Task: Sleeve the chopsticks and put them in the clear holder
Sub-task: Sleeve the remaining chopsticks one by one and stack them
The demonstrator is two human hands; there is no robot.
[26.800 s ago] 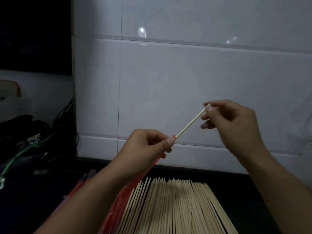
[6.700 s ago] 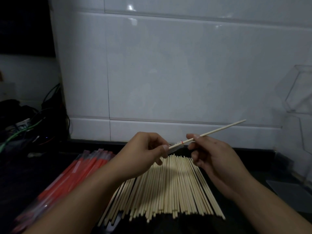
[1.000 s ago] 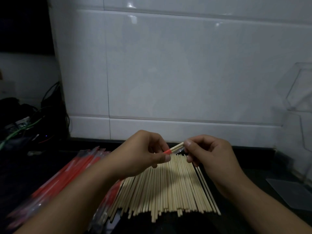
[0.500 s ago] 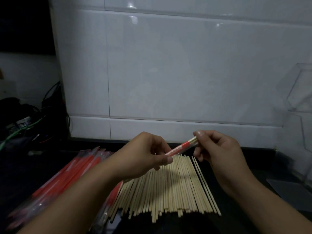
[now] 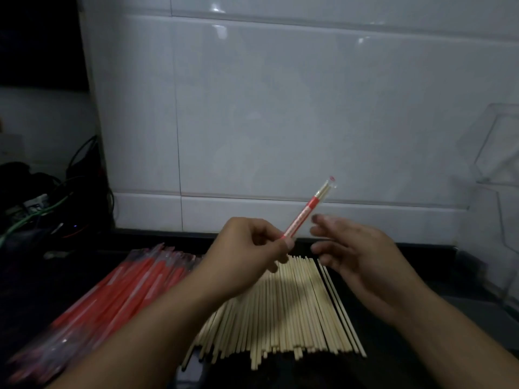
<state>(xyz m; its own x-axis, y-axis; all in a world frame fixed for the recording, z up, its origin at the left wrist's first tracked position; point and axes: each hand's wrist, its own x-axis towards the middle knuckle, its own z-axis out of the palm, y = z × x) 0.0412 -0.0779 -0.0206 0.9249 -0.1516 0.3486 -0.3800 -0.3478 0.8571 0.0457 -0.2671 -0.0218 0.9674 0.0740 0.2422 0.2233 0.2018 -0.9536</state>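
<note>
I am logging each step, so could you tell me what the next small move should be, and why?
Probably carry the sleeved pair right to the clear holder. The chopstick tips already show at the sleeve's top end, the left hand alone pinches it, and the right hand is open beside it.

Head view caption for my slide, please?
Left hand pinches a sleeved chopstick pair above loose chopsticks; right hand open beside it.
</note>
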